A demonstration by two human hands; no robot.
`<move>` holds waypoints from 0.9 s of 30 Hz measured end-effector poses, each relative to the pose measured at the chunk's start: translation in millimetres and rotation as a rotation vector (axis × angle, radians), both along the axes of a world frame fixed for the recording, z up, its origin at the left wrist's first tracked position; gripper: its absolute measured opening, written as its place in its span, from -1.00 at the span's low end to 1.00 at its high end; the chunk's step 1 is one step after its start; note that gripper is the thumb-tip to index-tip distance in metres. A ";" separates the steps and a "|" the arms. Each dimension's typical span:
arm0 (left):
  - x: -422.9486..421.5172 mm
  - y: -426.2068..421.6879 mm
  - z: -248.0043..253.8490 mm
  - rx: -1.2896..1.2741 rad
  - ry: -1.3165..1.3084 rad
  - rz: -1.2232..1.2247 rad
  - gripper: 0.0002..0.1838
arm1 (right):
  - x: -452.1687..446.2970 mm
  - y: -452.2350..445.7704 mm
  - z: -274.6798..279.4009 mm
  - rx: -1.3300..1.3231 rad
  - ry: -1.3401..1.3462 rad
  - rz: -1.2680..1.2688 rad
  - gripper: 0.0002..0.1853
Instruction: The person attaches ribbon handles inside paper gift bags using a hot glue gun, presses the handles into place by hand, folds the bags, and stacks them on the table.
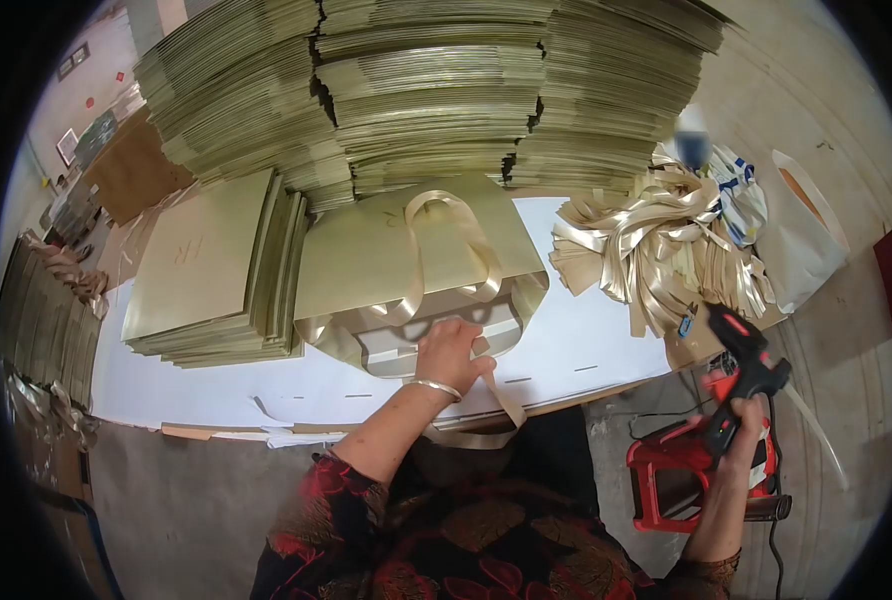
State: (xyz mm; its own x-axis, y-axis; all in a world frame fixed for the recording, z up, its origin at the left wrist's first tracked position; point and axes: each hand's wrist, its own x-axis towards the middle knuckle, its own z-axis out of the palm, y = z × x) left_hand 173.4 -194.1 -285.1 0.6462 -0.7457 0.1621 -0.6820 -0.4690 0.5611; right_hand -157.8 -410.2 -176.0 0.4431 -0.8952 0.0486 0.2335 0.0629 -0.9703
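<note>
A gold paper bag (366,255) lies on the white-covered table with its mouth toward me. One satin ribbon handle (418,250) loops over its upper panel. At the bag's near rim is my left hand (450,352), wearing a bracelet, its fingers closed on a second ribbon (506,398). That ribbon hangs in a loop over the table's front edge. The fingertips partly hide where it meets the bag. Off to the right, my right hand (741,428) grips a black glue gun (751,365) by its handle, clear of the bag. A white glue stick (814,432) sticks out of the gun's back.
Flat gold bags (201,265) are piled left of the open one. Tall stacks of bags (426,95) stand behind. A heap of cut ribbons (656,235) lies at the right, beside a white bag (801,235). Below the glue gun is a red stool (656,485) with a cord nearby.
</note>
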 end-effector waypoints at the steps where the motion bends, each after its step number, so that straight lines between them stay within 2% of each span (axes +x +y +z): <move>1: 2.4 -0.8 1.2 0.003 0.001 0.001 -0.57 | 9.2 14.4 4.1 0.028 -0.037 0.150 -0.48; 3: 8.8 -3.2 5.0 0.071 0.015 -0.013 -0.68 | 23.2 33.3 -2.4 0.104 -0.033 0.395 -0.45; 5: 14.0 -6.1 -1.7 0.001 0.023 0.004 -0.76 | 43.9 64.3 -2.5 0.189 0.008 0.457 -0.42; 6: 16.0 -7.1 -3.9 -0.068 0.032 0.020 -0.83 | 54.9 75.9 -1.8 0.200 0.066 0.514 -0.45; 9: 20.4 -8.7 -6.2 -0.118 0.059 0.041 -0.89 | 84.1 92.7 -6.6 0.226 0.261 0.629 -0.59; 11: 20.9 -9.4 -9.1 -0.155 0.059 0.060 -0.90 | 100.4 93.3 -20.5 0.201 0.333 0.683 -0.62; 22: 18.3 -8.1 -5.3 -0.198 0.096 0.076 -0.92 | 135.3 93.9 -56.4 0.029 0.449 0.681 -0.71; 27: 12.0 -1.1 -9.4 -0.158 -0.051 -0.030 -0.92 | 125.7 94.2 -45.7 0.019 0.494 0.703 -0.73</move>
